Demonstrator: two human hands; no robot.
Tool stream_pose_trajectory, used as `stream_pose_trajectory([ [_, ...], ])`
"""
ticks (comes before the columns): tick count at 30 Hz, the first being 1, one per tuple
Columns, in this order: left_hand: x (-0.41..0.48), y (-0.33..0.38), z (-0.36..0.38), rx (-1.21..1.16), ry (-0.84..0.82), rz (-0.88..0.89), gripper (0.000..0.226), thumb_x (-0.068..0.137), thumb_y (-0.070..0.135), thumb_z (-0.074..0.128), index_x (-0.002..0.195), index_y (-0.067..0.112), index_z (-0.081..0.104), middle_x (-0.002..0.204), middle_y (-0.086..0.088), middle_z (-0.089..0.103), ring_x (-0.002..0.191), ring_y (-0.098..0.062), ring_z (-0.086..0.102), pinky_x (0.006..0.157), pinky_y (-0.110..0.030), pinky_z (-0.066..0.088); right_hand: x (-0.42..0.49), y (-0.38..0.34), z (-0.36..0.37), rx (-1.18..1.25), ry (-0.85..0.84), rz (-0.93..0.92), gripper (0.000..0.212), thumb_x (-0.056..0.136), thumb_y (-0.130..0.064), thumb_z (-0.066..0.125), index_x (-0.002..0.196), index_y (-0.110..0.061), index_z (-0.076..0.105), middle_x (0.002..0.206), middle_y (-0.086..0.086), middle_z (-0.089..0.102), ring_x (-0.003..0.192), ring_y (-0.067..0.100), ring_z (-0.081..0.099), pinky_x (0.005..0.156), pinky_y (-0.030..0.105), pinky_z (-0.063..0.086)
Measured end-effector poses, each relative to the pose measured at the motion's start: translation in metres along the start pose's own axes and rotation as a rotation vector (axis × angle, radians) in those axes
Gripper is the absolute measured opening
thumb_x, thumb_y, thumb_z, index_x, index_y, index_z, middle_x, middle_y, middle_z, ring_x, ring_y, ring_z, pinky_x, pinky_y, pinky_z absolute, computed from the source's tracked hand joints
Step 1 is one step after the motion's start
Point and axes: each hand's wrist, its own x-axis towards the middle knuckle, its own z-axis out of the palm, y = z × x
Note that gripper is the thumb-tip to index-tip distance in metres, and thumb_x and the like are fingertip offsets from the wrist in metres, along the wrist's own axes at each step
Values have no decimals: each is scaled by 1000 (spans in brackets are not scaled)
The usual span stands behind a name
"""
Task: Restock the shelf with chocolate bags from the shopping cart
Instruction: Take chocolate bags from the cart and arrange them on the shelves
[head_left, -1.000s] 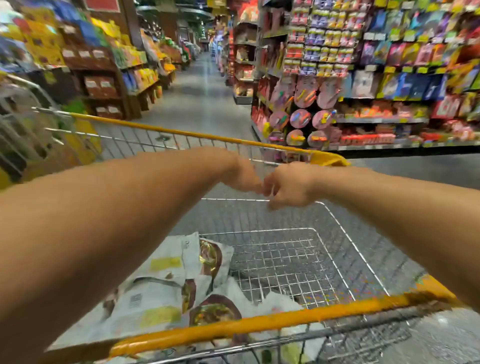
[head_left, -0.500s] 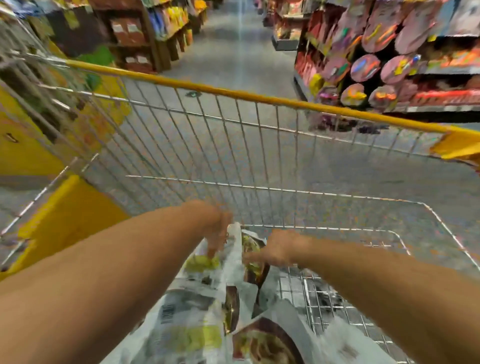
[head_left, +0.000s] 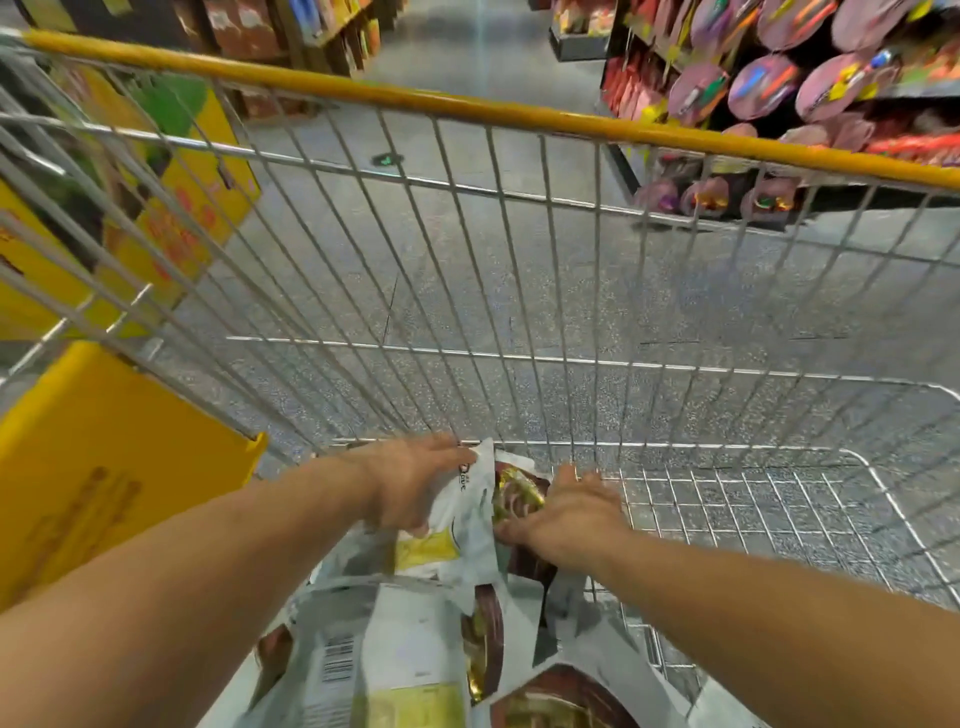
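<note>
The chocolate bags (head_left: 395, 660), white with brown and gold print, lie piled in the near left part of the shopping cart (head_left: 467, 104), on its wire bottom. The top chocolate bag (head_left: 457, 525) stands half raised at the far end of the pile, close to the cart's front wall. The left grip (head_left: 410, 488) grasps this bag by its left side, fingers reaching over the upper edge and thumb pressed on the printed face. The right grip (head_left: 569, 514) is released: its fingers lie spread and fairly straight over the bag's right side and the wire grid, with the thumb touching the bag's brown panel. Both bare forearms reach in from the near edge.

A yellow bar runs along the cart's far rim. Just outside the left wall stands a yellow box (head_left: 104, 467). Beyond the cart a grey speckled floor (head_left: 467, 57) runs between shelves; the shelf on the right (head_left: 769, 83) carries round pink packets, too blurred to read.
</note>
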Motion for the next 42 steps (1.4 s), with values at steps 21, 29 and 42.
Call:
stream_pose_trajectory([
  [21, -26, -20, 8, 180, -60, -27, 125, 42, 69, 82, 148, 36, 24, 147, -2, 31, 135, -29, 28, 115, -47, 25, -22, -36, 26, 76, -23, -265, 49, 64, -49, 85, 102, -28, 64, 109, -2, 65, 103, 19, 63, 87, 31, 55],
  [29, -15, -14, 16, 9, -230, -143, 157, 16, 76, 80, 144, 53, -8, 158, 9, 29, 149, -37, 1, 116, -63, 14, -14, -22, 10, 128, -305, -278, 44, 68, -33, 86, 104, -20, 64, 103, 5, 69, 91, 24, 72, 78, 41, 62],
  [42, -17, 19, 10, -85, -169, -139, 71, 52, 48, 91, 113, 23, 66, 103, 3, 68, 105, -23, 62, 91, -31, 49, -18, 5, 26, -137, -229, -234, 77, 49, -70, 83, 108, -24, 64, 97, -6, 64, 91, 15, 63, 77, 27, 54],
])
